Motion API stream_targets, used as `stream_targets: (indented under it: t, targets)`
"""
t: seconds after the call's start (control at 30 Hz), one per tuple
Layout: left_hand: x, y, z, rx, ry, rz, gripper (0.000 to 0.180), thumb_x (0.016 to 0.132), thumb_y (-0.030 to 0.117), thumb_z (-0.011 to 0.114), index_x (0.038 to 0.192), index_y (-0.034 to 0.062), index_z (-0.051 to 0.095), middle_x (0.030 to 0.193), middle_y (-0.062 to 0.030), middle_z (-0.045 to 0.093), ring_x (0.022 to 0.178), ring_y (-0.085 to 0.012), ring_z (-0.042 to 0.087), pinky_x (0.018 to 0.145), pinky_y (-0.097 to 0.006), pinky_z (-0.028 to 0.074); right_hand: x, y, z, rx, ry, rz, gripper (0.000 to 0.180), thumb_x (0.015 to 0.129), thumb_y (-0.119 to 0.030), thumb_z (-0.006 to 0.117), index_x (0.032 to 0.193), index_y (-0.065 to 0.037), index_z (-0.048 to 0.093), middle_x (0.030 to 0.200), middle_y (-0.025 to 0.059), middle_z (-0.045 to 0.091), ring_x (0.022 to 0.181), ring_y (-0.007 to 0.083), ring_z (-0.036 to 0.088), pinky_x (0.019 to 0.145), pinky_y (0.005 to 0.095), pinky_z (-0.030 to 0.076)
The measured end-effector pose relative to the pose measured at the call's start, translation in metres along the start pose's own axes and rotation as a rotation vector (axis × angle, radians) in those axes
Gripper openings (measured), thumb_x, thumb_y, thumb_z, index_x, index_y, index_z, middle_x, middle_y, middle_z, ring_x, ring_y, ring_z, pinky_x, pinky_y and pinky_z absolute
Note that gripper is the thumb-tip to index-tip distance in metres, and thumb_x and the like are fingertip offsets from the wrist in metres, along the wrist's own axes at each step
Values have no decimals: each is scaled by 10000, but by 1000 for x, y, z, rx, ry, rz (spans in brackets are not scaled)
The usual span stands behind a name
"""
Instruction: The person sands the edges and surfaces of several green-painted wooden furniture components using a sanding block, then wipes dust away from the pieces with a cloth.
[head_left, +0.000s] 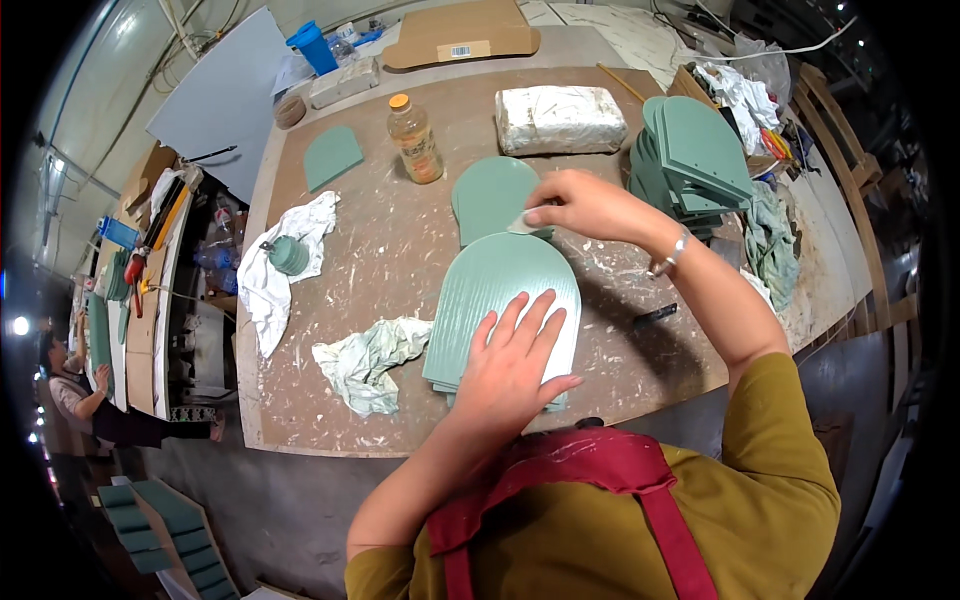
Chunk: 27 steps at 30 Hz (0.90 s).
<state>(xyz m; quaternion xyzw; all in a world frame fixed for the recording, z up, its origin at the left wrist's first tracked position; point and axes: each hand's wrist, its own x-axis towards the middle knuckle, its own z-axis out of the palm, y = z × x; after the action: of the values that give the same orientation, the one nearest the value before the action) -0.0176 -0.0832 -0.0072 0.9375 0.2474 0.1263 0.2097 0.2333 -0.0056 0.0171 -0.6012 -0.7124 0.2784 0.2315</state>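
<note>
A stack of green arched panels [502, 275] lies in front of me, the top one grooved with fine lines and shiny. My left hand [508, 362] rests flat on it, fingers spread, near the lower right part. At the stack's curved far edge my right hand [578, 203] pinches a small pale flat piece [521, 224] between thumb and fingers; its exact kind is unclear. Just beyond lies another small stack of green arched panels [490, 195], partly behind the right hand. A crumpled, stained white rag [368, 362] sits left of the near stack.
A bottle with an orange cap [414, 140], a wrapped white block [560, 120] and a single green panel [333, 158] stand or lie farther back. Tall green panel stacks [690, 155] are at right. A white cloth [310, 235] lies left. Another person [85, 390] is far left.
</note>
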Motion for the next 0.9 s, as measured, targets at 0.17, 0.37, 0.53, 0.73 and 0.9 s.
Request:
stream_targets:
  t: [0.17, 0.37, 0.53, 0.73, 0.9]
  targets:
    - [-1, 1, 1, 33, 11, -2, 708, 888, 434, 661, 1430, 31, 449, 1534, -153, 383, 1417, -376, 333, 1140, -533, 252, -9, 1, 5, 99, 111, 50, 347, 878, -278, 686, 1013, 39, 725, 947, 203, 724, 882, 305, 691, 821, 381, 522]
    - [-1, 0, 1, 44, 14, 9, 712, 892, 450, 651, 1434, 36, 445, 1530, -153, 384, 1411, -381, 338, 1134, -537, 256, -13, -8, 25, 57, 175, 37, 362, 897, -295, 683, 1046, 35, 690, 1019, 177, 652, 957, 316, 629, 851, 384, 488]
    - [1, 1, 0, 47, -11, 3, 724, 898, 461, 642, 1447, 40, 429, 1534, -153, 376, 1422, -371, 325, 1150, -535, 230, -59, -8, 22, 76, 302, 123, 329, 900, -284, 668, 1015, 24, 678, 981, 182, 601, 933, 340, 600, 840, 409, 471]
    - [1, 2, -1, 24, 10, -1, 710, 886, 418, 676, 1429, 22, 449, 1519, -161, 396, 1398, -376, 357, 1124, -549, 280, -106, -10, 41, 101, 454, 176, 300, 892, -247, 683, 1019, 24, 677, 934, 157, 597, 886, 333, 592, 794, 401, 466]
    - [11, -8, -39, -16, 87, 91, 550, 857, 191, 714, 1323, -13, 506, 1412, -187, 495, 1258, -410, 494, 1027, -429, 426, -114, -17, 34, 135, 520, 153, 310, 902, -258, 679, 1039, 20, 679, 951, 149, 609, 868, 303, 611, 763, 388, 482]
